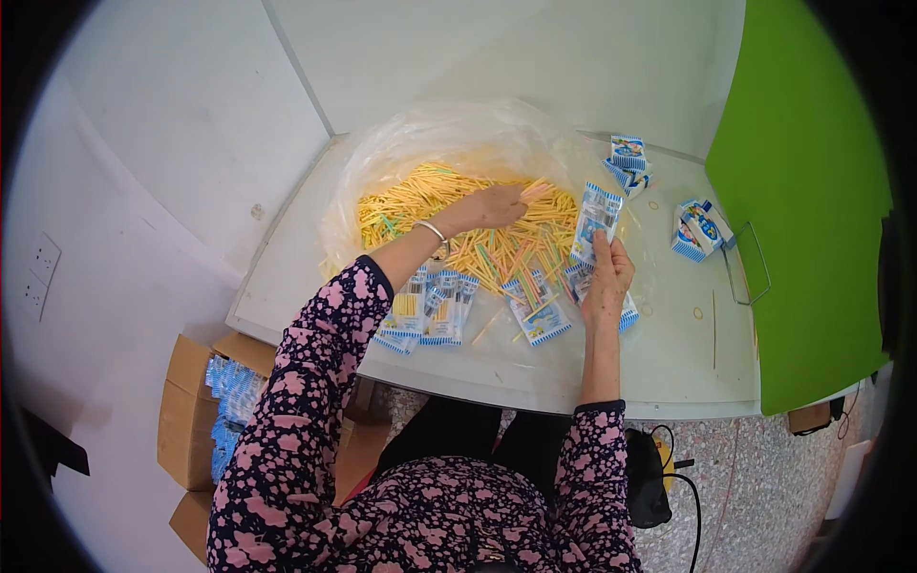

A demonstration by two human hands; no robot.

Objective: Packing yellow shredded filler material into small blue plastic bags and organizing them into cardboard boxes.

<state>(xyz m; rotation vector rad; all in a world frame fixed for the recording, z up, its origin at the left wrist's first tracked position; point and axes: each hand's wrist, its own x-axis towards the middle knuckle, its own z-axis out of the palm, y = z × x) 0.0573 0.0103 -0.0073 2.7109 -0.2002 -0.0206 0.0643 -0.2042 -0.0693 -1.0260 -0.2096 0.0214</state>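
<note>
Shirt (439,511), six o'clock; white table (673,353); green panel (807,210), three. I see right hand (607,277) pinching packet (596,212); left hand (487,208) half-curled, hold unclear.

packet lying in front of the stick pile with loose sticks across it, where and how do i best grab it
Probably pinch the packet by its near striped end, coming from the table's front edge: that flat end points toward the person and lies bare, while loose sticks cross its far part.

A packing workshop, by the look of heaped yellow sticks (394,212), blue-striped packets (542,313) and cardboard carton (186,422).
</note>
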